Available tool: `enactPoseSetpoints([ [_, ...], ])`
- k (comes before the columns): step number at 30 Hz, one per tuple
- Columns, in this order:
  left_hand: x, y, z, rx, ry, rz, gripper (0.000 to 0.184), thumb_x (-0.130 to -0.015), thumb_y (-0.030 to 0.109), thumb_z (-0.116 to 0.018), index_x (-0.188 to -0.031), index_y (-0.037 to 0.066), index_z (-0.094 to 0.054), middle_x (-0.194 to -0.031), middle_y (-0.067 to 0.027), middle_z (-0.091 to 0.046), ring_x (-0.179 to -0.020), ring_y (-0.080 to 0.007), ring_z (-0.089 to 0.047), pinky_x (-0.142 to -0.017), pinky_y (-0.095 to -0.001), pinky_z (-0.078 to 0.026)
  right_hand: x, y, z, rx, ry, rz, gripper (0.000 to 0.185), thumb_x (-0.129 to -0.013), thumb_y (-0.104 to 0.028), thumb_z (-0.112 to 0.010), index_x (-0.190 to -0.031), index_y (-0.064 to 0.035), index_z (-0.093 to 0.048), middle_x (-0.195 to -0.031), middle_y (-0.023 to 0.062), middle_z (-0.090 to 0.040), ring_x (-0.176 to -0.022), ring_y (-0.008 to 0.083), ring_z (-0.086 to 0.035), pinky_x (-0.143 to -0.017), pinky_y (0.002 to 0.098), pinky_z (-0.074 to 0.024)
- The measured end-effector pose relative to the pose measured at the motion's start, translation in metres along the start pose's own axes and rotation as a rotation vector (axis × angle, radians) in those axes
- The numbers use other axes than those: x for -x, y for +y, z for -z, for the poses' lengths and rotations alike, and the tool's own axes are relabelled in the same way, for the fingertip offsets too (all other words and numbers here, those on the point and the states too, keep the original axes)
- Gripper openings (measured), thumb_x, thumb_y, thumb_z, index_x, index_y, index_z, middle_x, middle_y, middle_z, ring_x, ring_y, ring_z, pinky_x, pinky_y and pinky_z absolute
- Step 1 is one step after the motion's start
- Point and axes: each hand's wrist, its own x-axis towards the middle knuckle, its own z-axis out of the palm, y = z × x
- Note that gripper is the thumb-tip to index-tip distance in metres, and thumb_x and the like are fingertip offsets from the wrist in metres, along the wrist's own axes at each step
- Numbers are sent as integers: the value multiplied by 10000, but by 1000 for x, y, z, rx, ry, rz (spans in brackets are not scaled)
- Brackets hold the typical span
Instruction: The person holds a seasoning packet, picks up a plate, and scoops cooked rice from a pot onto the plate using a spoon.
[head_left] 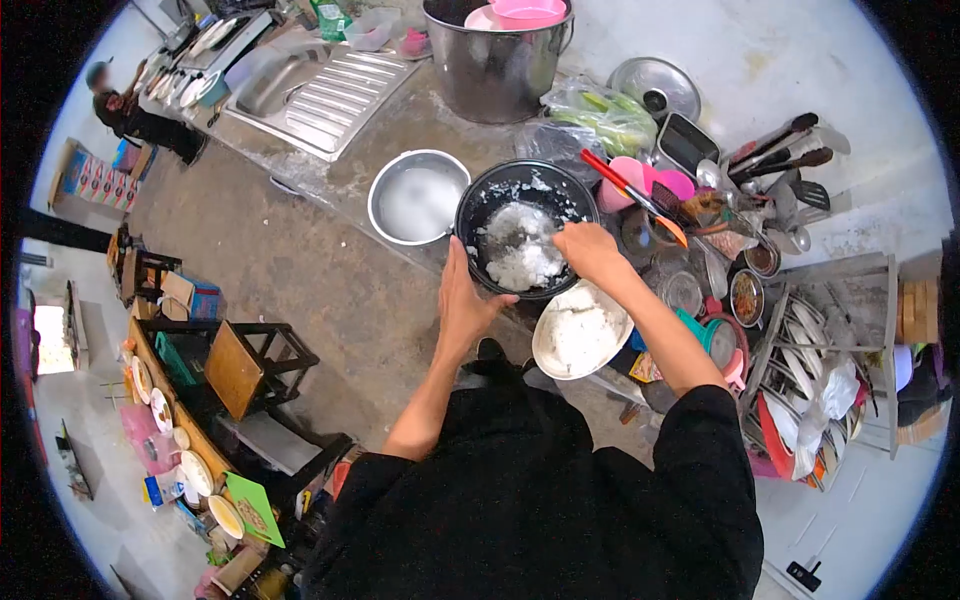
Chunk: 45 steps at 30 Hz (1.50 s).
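A black bowl (466, 234) sits at the counter edge in front of me, with white, clumpy, wet-looking food (524, 262) inside and bits stuck to its wall. My left hand (466, 302) holds the bowl's near left side, thumb along the rim and fingers up its outside. My right hand (588, 250) is closed at the bowl's right inner side, by the white food; what its fingers grip is hidden. A metal pot of cloudy whitish liquid (418, 198) stands just left of the bowl. Nearer my body, a pale oval basin (546, 362) holds more white food.
A large metal pot (500, 70) with pink bowls stands behind. Ladles, spatulas and cups crowd the right, near a dish rack (820, 350). A steel sink (320, 95) lies left. A wooden stool (240, 370) stands on the floor. Another person (140, 115) is far left.
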Motion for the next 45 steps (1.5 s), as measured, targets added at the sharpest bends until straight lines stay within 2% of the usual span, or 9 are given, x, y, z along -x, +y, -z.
enactPoseSetpoints([
  [8,3,-7,4,67,31,1,1088,-567,145,-853,-1415,-51,-200,-1375,-245,-379,-1217,-357,-445,-999,-388,-381,8,-15,4,-61,-71,112,111,-751,-54,-548,-763,-33,-657,-757,165,-649,-763,334,-665,-664,430,-539],
  [13,20,-1,-10,292,-30,160,982,-730,114,-761,-1426,-73,-94,-1198,-236,-486,-833,-241,-585,-746,-352,-490,-7,-4,3,-19,12,153,102,-750,-65,-558,-747,-41,-656,-746,159,-646,-761,324,-665,-659,429,-536],
  [16,22,7,-15,294,-4,128,962,-774,86,-718,-1423,-85,-30,-1201,-252,-484,-742,-225,-611,-647,-320,-505,-14,-3,-3,5,65,171,97,-749,-69,-564,-740,-49,-659,-734,153,-645,-753,317,-667,-655,423,-537],
  [17,21,5,-18,304,35,93,955,-777,62,-708,-1417,-95,-17,-1083,-240,-561,-690,-227,-621,-610,-308,-503,-16,-2,-2,2,15,173,97,-750,-66,-561,-750,-47,-656,-749,157,-646,-760,321,-665,-664,426,-536],
  [23,20,8,-12,220,29,63,985,-754,76,-736,-1412,-105,-27,-811,-181,-627,-657,-225,-626,-618,-329,-500,-3,-10,-2,-112,-126,141,104,-733,-24,-566,-807,-23,-639,-842,186,-643,-846,352,-645,-707,450,-525],
  [29,17,3,-12,148,23,80,1006,-728,155,-768,-1404,-118,-75,-710,-153,-623,-627,-241,-625,-598,-350,-485,-13,-30,0,-274,-178,30,148,-710,12,-566,-851,20,-610,-864,207,-629,-892,377,-625,-753,440,-514],
  [34,16,1,-13,114,7,93,1022,-721,196,-777,-1403,-121,-86,-679,-144,-616,-621,-240,-625,-601,-352,-480,-20,-27,-23,-472,-86,-31,165,-683,-28,-592,-836,28,-615,-876,220,-634,-923,380,-598,-768,452,-487],
  [38,17,-4,-14,98,20,47,1026,-722,217,-780,-1403,-121,-92,-684,-142,-609,-625,-244,-626,-602,-359,-479,-31,-10,-32,-528,-172,50,145,-659,-43,-593,-781,29,-625,-850,225,-632,-900,381,-596,-751,445,-478],
  [45,16,-4,-13,92,-4,86,1023,-730,248,-776,-1403,-120,-100,-712,-140,-615,-629,-247,-625,-606,-365,-481,-17,6,-11,-806,-211,79,143,-633,-36,-575,-729,38,-651,-727,200,-655,-712,299,-650,-642,381,-488],
])
